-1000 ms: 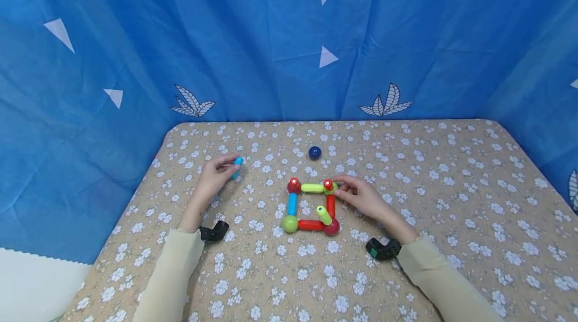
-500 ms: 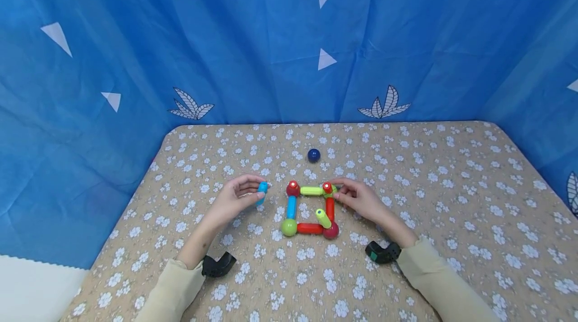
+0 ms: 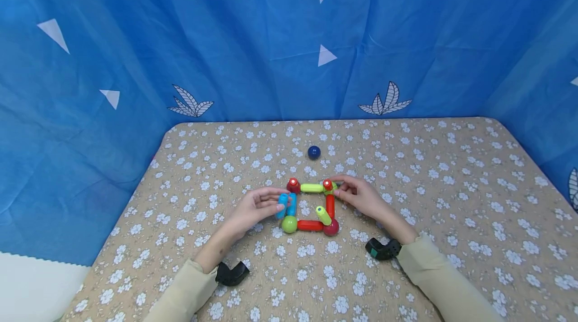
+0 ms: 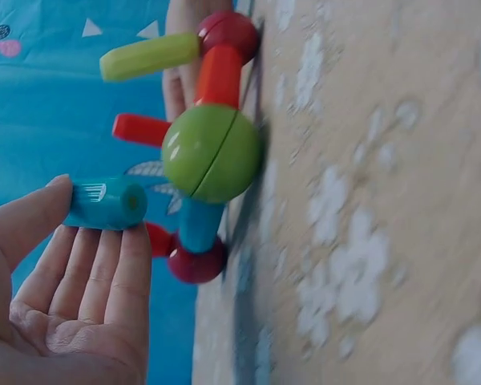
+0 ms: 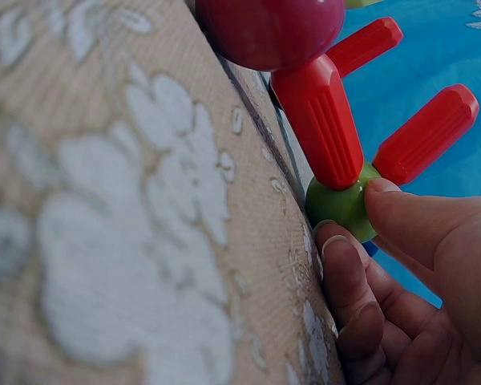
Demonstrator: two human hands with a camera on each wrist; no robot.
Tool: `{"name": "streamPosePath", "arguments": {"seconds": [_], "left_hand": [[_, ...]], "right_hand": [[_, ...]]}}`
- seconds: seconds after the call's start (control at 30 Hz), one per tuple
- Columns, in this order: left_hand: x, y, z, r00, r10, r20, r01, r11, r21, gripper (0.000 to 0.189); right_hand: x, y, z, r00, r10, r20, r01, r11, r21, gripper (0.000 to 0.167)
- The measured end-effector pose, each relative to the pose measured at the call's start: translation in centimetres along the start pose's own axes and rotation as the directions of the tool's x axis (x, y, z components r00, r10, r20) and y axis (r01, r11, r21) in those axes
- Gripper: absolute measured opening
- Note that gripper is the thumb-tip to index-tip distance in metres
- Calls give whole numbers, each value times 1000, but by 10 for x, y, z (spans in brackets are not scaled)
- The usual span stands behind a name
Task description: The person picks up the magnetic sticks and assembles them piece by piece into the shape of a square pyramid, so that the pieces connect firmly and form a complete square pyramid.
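Note:
A square frame of balls and rods lies on the table. My left hand [image 3: 254,210] pinches a light-blue rod [image 4: 104,202] between thumb and fingers, just left of the frame's blue side rod [image 3: 292,205] and near-left green ball [image 3: 289,224]. My right hand [image 3: 366,199] holds the far-right green ball [image 5: 341,208] with thumb and fingertips. A red rod [image 5: 429,132] stands up from that ball. Another red rod stands on the far-left red ball [image 3: 293,188]. From the near-right dark red ball [image 3: 331,227] rises a yellow-green rod [image 3: 323,214]. In the head view, fingers partly cover the right-hand ball.
A loose dark blue ball [image 3: 313,152] lies behind the frame. The table [image 3: 451,186] has a beige flowered cover. A blue curtain [image 3: 271,36] hangs along the back and sides. Black wrist devices [image 3: 232,274] sit at both wrists.
My left hand has carried the light-blue rod rightward and toward me, from the table's left part to beside the frame's left side. The right hand has stayed at the green ball.

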State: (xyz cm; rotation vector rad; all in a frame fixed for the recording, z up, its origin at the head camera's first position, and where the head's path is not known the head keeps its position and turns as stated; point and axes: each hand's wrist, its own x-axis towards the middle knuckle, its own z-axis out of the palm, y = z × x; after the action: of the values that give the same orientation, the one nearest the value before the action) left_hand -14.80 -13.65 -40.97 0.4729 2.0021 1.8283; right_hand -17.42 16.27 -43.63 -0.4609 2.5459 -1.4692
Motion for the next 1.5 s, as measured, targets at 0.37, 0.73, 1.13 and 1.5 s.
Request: {"name": "streamPosePath", "arguments": {"seconds": [0.37,0.73,1.13,1.5], "left_hand": [[3,-2,14,1000,-6,21,7,998,-62,40],[4,-6,18,998,54,23,-53,998,-43,39],[3,-12,21,999,28,29,-29,1000,13,36],[4,-12,23,1000,13,-9,-12,994,105,34]], "right_hand": [[1,-3,-2,1000,-8,-5,7,1000,-26,33],[1,-5,-3,1000,-6,0,6,999,-44,34],[-7,-9,-12,998,44,-51,-43,999,22,37],[-47,-42,6,987,-86,138,91,995,-31,38]]}}
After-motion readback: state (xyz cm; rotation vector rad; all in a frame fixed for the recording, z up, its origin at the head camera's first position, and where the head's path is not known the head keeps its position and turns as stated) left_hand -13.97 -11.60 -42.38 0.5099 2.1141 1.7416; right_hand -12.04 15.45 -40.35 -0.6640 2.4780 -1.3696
